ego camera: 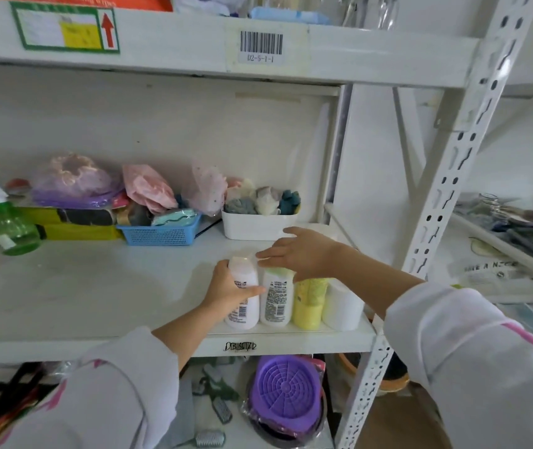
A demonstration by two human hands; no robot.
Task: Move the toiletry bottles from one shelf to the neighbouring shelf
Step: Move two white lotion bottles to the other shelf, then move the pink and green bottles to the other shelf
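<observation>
Several toiletry bottles stand in a row at the front right of the white middle shelf point(96, 286). My left hand point(226, 286) is wrapped around the leftmost white bottle point(244, 306), which has a printed label. Beside it stands a second white labelled bottle point(277, 299) with a pale green top. My right hand point(297, 254) rests on top of that bottle, fingers spread and pointing left. To the right stand a yellow bottle point(308, 303) and a plain white bottle point(342, 306). All of them are upright on the shelf.
A white tub point(258, 225) of cloths stands right behind the bottles. A blue basket point(161, 234), plastic bags and a green spray bottle point(9, 228) fill the back left. A perforated white upright point(446, 189) separates this shelf from the neighbouring rack point(517, 254) on the right.
</observation>
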